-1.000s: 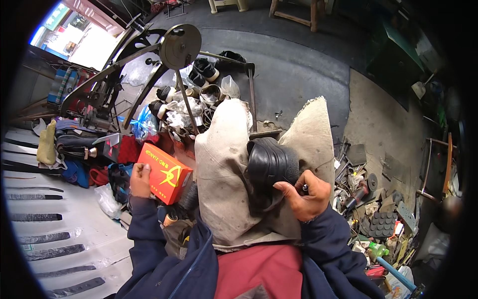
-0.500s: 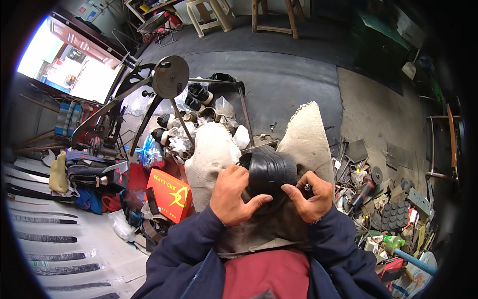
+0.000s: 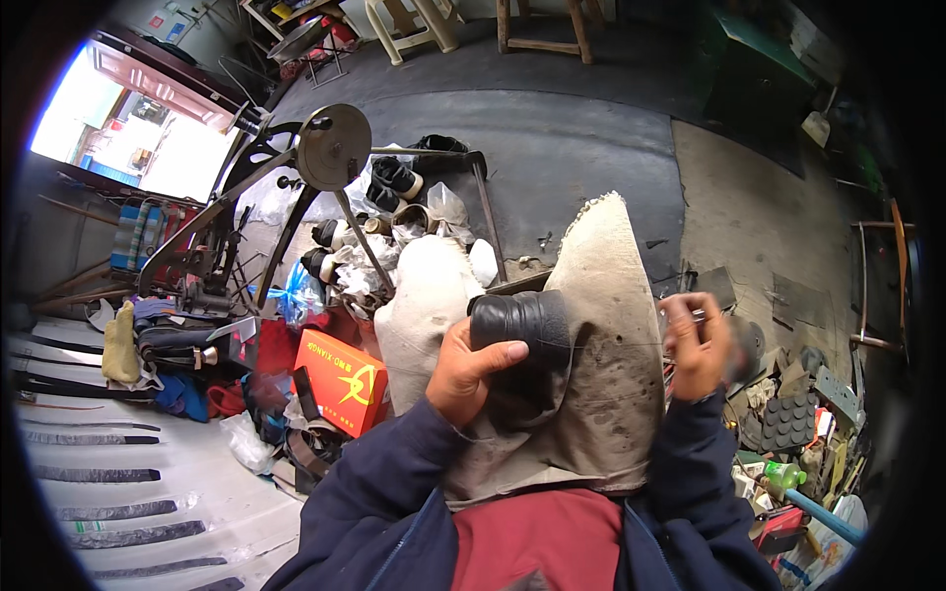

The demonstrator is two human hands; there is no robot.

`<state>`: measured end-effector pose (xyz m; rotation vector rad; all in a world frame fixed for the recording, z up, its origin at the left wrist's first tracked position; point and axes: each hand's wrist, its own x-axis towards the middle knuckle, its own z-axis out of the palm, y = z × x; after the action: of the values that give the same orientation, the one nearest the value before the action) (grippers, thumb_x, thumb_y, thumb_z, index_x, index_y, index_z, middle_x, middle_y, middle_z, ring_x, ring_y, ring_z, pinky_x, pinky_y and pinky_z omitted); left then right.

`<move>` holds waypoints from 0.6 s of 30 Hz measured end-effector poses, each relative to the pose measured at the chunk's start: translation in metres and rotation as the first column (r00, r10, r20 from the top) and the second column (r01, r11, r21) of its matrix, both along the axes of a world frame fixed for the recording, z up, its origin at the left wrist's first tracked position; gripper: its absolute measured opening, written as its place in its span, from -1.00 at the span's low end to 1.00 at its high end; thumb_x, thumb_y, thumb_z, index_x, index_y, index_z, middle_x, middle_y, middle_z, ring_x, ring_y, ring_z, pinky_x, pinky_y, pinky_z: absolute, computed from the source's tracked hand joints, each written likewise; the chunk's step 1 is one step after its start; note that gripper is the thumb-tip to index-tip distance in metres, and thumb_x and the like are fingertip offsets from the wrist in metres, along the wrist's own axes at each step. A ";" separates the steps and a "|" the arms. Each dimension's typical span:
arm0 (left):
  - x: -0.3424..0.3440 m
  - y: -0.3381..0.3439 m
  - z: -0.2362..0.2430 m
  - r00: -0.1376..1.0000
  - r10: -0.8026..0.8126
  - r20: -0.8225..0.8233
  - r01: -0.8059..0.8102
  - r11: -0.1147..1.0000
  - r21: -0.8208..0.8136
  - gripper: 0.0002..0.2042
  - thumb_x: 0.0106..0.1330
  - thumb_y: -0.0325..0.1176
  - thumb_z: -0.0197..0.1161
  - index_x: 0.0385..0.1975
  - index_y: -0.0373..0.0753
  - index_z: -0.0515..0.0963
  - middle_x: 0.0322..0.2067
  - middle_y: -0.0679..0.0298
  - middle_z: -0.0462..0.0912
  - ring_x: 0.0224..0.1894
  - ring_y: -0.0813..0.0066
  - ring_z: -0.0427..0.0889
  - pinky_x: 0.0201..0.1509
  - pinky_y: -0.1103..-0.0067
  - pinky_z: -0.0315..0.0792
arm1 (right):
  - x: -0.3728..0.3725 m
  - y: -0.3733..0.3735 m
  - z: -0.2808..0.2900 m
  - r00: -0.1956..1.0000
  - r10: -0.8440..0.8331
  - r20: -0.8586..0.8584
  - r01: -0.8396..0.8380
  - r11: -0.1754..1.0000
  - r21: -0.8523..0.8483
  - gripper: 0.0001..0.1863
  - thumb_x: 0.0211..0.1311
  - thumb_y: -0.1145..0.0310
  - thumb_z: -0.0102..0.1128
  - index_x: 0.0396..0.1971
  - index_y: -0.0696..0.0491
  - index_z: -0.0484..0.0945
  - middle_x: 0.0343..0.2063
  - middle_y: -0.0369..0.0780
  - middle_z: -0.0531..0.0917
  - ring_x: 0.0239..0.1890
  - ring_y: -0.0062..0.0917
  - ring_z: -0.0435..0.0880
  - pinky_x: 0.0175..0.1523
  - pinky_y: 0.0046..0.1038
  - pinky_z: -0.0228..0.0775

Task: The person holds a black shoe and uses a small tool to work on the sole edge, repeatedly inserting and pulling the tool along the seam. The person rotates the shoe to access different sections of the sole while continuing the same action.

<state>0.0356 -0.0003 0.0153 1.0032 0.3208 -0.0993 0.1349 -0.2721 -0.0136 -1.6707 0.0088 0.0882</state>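
A black leather shoe (image 3: 522, 327) rests on the pale, stained apron (image 3: 616, 394) over my lap. My left hand (image 3: 461, 369) is closed round the shoe's near left side, thumb lying across the leather. Out to the right of the shoe, apart from it, my right hand (image 3: 698, 340) is raised with its fingers curled. A small tool with a metal end (image 3: 699, 315) shows between those fingers; blur hides its exact kind. What looks like a thin dark thread (image 3: 621, 344) runs from the shoe toward my right hand.
An iron machine with a round wheel (image 3: 334, 148) stands ahead left, with shoes and plastic bags below it. A red-orange box (image 3: 340, 382) sits by my left knee. Tools and scraps, including a green bottle (image 3: 785, 475), crowd the right side. Stools (image 3: 545, 44) stand far off.
My right hand has moved away from the shoe, to the right and farther out. My left hand has shifted its grip around the shoe, which has turned slightly.
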 end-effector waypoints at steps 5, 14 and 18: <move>0.000 0.006 -0.009 0.999 0.032 -0.004 -0.032 0.995 -0.096 -0.67 0.23 -0.54 0.40 0.02 -0.35 0.64 -0.08 0.25 0.78 -0.02 0.48 0.71 0.21 0.51 0.50 | 0.017 -0.019 0.003 0.952 0.077 0.296 0.067 0.891 -0.449 -0.57 0.35 0.57 0.06 0.21 0.21 0.52 -0.12 -0.09 0.64 -0.16 -0.37 0.65 0.02 -0.45 0.46; -0.001 0.009 -0.009 1.000 0.006 -0.005 -0.007 0.993 -0.118 -0.67 0.24 -0.54 0.38 0.02 -0.33 0.63 -0.09 0.23 0.77 -0.05 0.46 0.72 0.18 0.51 0.52 | -0.061 0.051 0.068 0.780 0.599 0.181 -0.552 0.795 -0.252 -0.48 0.29 0.73 0.09 0.26 0.21 0.53 -0.45 -0.12 0.61 -0.43 -0.39 0.69 -0.26 -0.47 0.51; -0.003 0.007 -0.011 0.999 0.043 0.002 -0.043 0.993 -0.107 -0.69 0.24 -0.53 0.38 0.00 -0.36 0.64 -0.12 0.19 0.78 -0.09 0.42 0.75 0.15 0.49 0.56 | -0.058 0.060 0.073 0.779 0.595 0.197 -0.544 0.798 -0.260 -0.47 0.28 0.75 0.06 0.27 0.21 0.53 -0.45 -0.13 0.61 -0.43 -0.38 0.68 -0.26 -0.46 0.51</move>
<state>0.0331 0.0065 0.0045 0.8901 0.3296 -0.0742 0.0764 -0.2121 0.0597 -1.8139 -0.7309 0.3299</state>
